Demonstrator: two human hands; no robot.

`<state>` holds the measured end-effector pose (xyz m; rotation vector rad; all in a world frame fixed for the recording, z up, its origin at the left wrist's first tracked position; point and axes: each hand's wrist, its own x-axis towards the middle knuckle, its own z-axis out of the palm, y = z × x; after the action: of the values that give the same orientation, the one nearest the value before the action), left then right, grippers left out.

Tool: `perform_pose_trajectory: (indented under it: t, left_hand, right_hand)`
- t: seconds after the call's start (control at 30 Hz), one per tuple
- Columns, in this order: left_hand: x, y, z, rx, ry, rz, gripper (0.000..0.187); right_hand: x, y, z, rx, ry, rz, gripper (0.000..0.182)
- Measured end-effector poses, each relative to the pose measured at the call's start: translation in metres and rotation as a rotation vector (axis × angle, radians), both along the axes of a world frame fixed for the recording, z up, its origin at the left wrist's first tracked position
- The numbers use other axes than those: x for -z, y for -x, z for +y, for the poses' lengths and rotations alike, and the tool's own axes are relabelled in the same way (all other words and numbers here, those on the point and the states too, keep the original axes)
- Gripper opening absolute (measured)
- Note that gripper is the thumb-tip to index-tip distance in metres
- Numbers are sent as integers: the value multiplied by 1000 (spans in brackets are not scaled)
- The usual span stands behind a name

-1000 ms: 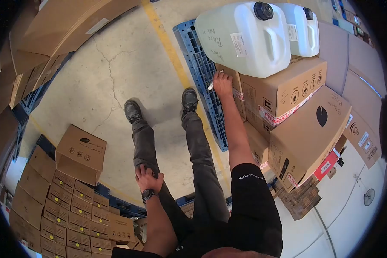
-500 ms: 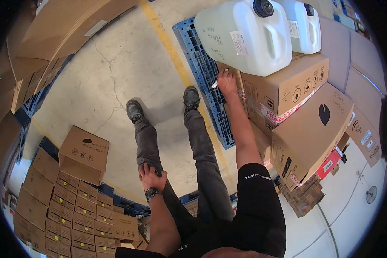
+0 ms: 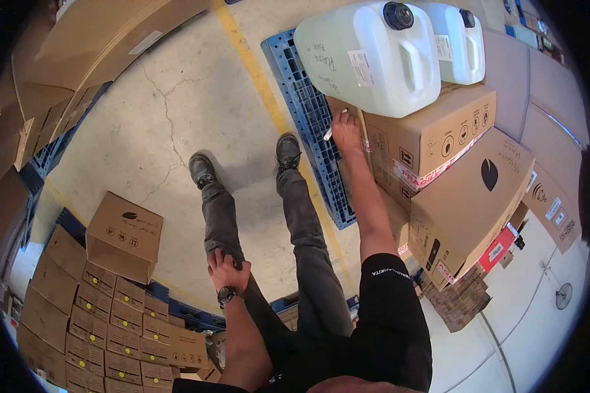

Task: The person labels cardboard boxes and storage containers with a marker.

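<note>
My right hand [image 3: 347, 133] is closed around a white marker pen [image 3: 328, 134], held against the near side of a cardboard box [image 3: 447, 134]. Any writing beneath the hand is hidden. That box sits on a blue plastic pallet [image 3: 305, 98]. On top of it lies a large translucent jerrycan [image 3: 367, 59] with a black cap, a paper label and handwriting on its side. My left hand [image 3: 228, 270], wearing a wristwatch [image 3: 227, 294], rests on my left knee with fingers spread and holds nothing.
Behind stands a second jerrycan [image 3: 461, 46]. A tilted carton with a leaf print [image 3: 469, 193] leans beside the boxes. To the left are stacked small cartons [image 3: 88, 321], an open carton [image 3: 126, 232] and large boxes [image 3: 105, 46]. A yellow line [image 3: 249, 59] crosses the concrete floor.
The view has shifted slightly. My right hand stays at the box side with the marker pen, moved only a little. My left hand remains on the knee.
</note>
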<state>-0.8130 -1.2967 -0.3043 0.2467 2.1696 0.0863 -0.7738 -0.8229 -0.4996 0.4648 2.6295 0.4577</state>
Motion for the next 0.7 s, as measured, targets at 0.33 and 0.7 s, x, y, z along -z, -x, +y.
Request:
perform_pose_trajectory:
  t: [0.33,0.7]
  left_hand:
    - [-4,8,2,4,39,-58,39]
    - [0,2,-5,4,15,-24,38]
  right_hand:
    - [-7,-5,1,4,5,-122,31]
    - [-27,49,-21,-65,152,200,39]
